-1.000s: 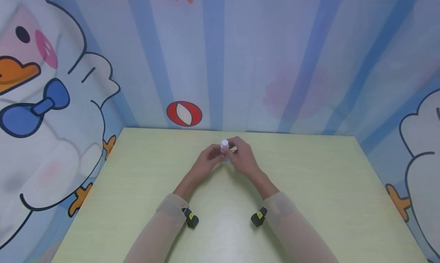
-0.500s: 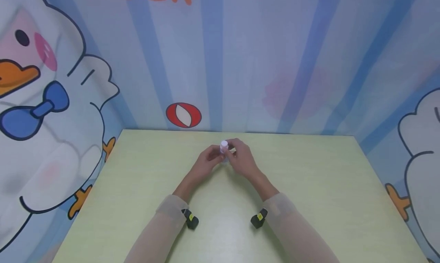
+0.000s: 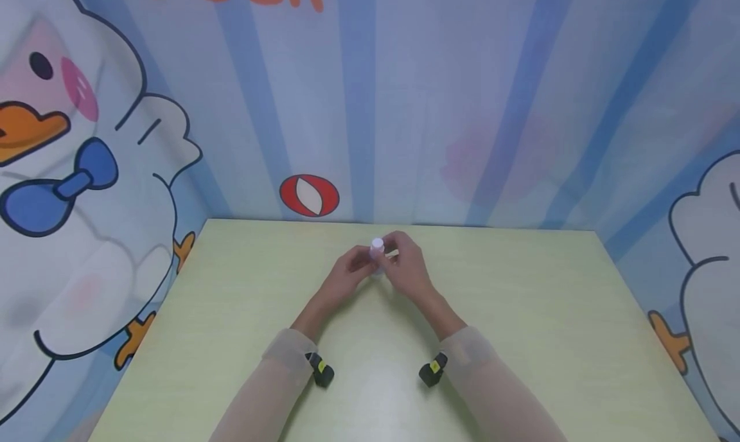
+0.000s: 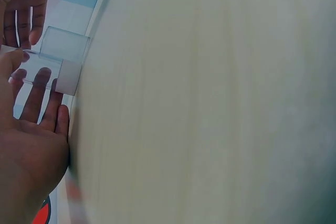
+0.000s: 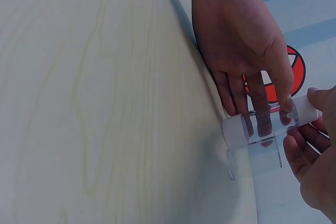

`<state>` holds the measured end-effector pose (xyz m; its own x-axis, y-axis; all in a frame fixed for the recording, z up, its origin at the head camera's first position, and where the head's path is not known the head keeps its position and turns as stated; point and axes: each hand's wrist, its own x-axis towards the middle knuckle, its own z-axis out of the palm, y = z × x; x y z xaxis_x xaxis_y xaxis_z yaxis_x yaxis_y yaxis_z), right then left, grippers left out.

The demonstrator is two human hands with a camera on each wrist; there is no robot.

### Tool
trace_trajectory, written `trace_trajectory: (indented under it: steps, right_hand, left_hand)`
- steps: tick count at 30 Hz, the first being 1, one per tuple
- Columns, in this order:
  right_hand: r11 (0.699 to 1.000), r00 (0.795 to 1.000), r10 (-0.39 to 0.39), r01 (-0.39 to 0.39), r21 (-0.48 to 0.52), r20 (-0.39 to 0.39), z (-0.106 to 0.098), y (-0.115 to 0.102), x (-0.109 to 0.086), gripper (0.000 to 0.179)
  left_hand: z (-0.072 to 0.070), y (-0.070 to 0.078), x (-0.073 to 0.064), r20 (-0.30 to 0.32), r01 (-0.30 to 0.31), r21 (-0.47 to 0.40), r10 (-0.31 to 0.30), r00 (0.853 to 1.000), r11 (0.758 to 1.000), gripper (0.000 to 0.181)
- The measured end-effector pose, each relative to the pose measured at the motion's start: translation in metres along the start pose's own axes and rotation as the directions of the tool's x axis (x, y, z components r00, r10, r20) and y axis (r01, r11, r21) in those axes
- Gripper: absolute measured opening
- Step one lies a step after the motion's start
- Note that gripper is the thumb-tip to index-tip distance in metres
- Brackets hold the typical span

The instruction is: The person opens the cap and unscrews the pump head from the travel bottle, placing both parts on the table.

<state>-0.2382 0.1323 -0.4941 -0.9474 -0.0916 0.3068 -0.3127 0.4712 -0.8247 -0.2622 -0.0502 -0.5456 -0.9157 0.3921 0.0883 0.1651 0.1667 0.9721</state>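
Observation:
A small clear bottle point(image 5: 260, 124) with a white cap point(image 3: 378, 243) and a white lower end stands upright between both hands, close over the table's far part. My left hand point(image 3: 345, 270) grips the bottle's see-through body, its fingers behind the wall and thumb in front in the right wrist view. Thumb and fingertips of my right hand point(image 3: 407, 265) pinch the white cap from the other side. Right beside the bottle, on the right hand's side, is a clear, open-looking cylinder like a small cup point(image 4: 64, 44). The hands mostly hide it in the head view.
The pale wood-grain table point(image 3: 520, 326) ends just beyond the hands at a blue striped backdrop point(image 3: 399, 108) with printed ducks and a red-and-white ball point(image 3: 309, 195). Small black wrist cameras point(image 3: 321, 369) sit at both sleeve cuffs.
Both hands stay on the bottle in nearly the same place. The right wrist and its cuff have shifted slightly to the left. The head view has tilted a little.

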Motion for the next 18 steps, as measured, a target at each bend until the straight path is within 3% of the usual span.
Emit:
trace_trajectory:
  steps: [18]
  right_hand:
    - [0.999,0.999,-0.034,0.034,-0.007,0.022,-0.0012,0.0045,-0.0010,0.027]
  left_hand:
    - [-0.0012,-0.0030,0.0018,0.006,0.001,-0.011,-0.001,1.000,1.000,0.034]
